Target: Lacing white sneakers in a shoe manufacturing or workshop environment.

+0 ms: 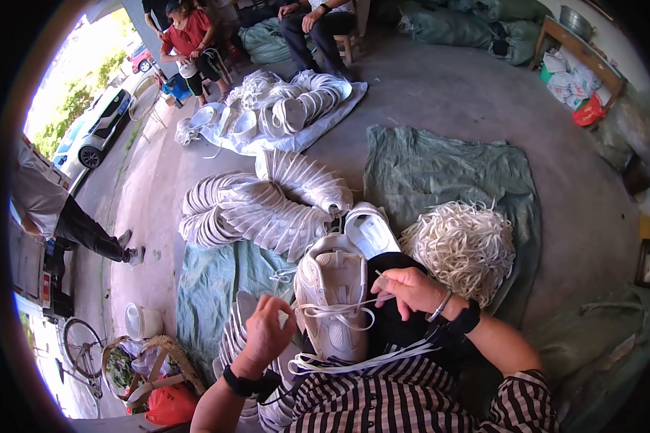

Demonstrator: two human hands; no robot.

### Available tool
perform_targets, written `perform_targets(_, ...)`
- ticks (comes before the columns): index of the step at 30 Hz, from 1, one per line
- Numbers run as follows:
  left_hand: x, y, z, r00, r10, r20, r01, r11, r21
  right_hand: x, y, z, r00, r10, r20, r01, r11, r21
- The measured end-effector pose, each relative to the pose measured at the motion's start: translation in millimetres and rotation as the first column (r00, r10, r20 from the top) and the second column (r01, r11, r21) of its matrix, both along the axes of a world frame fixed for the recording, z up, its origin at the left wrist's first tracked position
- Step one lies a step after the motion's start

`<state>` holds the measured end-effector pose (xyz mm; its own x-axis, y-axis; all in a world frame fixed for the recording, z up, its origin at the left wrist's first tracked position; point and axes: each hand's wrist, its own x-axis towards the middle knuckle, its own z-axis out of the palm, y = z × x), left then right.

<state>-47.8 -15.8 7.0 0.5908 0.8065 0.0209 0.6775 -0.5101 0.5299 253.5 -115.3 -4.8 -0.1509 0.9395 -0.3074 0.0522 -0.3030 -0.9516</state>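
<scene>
Pale shoe (334, 299) on lap, light, soft upper; lace (339, 310) thin, limp, slippery. Left hand (267, 333) and right hand (409, 291) pinching lace ends either side of shoe; best gripped near the tips

We see a pale beige-and-white sneaker (334, 303) lying sole-down on the lap, toe pointing away from us, its tongue and eyelets facing up. A white lace (339, 312) runs across its upper in a loose crossing, partly threaded, with both ends drawn out sideways. More white lace strands (354, 359) trail slack just below the shoe's heel.
</scene>
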Motion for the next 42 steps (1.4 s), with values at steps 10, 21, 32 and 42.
perform_targets(10,38,-27,40,0.930,-0.357,-0.084,0.355,0.823,0.444,-3,10,4,0.999,0.009,-0.039,-0.012,0.998,-0.069)
perform_targets(21,46,-18,53,0.826,-0.413,-0.384,0.548,0.751,0.369,-6,23,1,0.994,-0.078,-0.070,0.081,0.996,0.045)
perform_targets(32,60,-16,-24,0.884,-0.225,0.410,0.113,0.953,0.280,40,13,-23,0.875,-0.387,-0.291,0.360,0.922,-0.144)
perform_targets(42,30,-32,-37,0.942,0.001,0.335,-0.026,0.997,0.070,43,-18,-28,0.735,-0.609,0.298,0.552,0.793,0.258)
